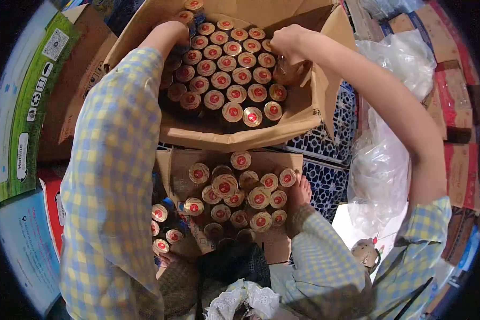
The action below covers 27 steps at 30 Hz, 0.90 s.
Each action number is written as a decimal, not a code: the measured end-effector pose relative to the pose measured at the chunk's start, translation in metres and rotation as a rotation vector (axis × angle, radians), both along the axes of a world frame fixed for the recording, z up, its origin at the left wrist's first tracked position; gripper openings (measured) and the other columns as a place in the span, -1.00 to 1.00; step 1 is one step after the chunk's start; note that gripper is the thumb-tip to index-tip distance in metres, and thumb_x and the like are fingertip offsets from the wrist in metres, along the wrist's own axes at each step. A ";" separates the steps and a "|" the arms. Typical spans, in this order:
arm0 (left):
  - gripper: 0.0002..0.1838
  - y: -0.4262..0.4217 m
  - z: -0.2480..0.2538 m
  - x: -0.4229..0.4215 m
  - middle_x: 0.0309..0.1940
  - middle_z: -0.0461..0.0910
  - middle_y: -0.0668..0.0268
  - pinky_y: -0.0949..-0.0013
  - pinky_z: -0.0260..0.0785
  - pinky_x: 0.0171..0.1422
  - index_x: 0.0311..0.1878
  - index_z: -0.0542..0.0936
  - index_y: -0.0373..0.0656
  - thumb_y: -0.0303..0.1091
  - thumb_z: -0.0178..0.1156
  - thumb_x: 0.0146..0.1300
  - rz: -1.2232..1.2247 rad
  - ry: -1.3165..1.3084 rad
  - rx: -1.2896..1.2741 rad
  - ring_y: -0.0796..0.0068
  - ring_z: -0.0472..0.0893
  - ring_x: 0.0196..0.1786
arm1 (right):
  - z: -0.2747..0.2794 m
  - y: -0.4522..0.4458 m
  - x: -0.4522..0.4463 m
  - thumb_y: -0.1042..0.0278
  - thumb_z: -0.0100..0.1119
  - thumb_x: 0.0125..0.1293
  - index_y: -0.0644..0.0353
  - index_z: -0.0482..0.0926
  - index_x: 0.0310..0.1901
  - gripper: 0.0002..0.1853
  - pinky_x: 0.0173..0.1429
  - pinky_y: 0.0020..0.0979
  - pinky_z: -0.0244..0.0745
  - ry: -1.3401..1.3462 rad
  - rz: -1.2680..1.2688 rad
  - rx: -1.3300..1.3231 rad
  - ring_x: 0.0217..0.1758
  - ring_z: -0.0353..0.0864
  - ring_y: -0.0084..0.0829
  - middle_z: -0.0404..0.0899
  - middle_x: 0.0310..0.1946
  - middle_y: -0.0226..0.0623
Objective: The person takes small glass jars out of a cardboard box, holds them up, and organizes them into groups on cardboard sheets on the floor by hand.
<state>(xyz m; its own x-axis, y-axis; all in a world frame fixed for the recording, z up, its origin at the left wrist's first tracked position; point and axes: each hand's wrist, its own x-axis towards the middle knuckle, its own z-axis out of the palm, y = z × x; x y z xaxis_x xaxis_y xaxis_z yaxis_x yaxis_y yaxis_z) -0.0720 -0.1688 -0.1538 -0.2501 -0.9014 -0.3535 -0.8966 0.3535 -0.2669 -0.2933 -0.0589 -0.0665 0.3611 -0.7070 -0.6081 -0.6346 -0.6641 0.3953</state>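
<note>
An open cardboard box [240, 141] holds many upright jars [226, 64] with gold lids that bear a red emblem. Inside its upper left part is my left hand [180, 33], close to a few jars [186, 17] at that wall. The forearm and the back of the hand hide its fingers. At the right wall, my right hand [292, 41] has its fingers curled, closed around a brownish glass jar [290, 72] that shows below it. More jars [225, 185] stand, some stacked, on a flattened cardboard sheet [181, 165] in front of me.
A smaller group of jars [160, 213] stands to the left of the sheet. My bare foot [301, 191] rests beside the sheet on blue patterned crates [320, 184]. Clear plastic wrap [378, 170] lies on the right, with stacked cartons [453, 101] beyond. Printed boxes [29, 106] line the left.
</note>
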 end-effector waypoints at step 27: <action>-0.67 0.459 0.131 0.225 -0.35 0.57 0.12 0.39 0.39 -0.30 -0.09 0.50 -0.28 -0.46 0.21 0.02 0.431 0.747 -0.201 0.38 0.53 -0.41 | 0.031 0.145 0.039 0.27 0.25 0.05 0.22 0.55 -0.32 -0.78 -0.45 -0.43 0.39 -1.374 0.252 -0.413 -0.56 0.48 -0.39 0.49 -0.58 -0.26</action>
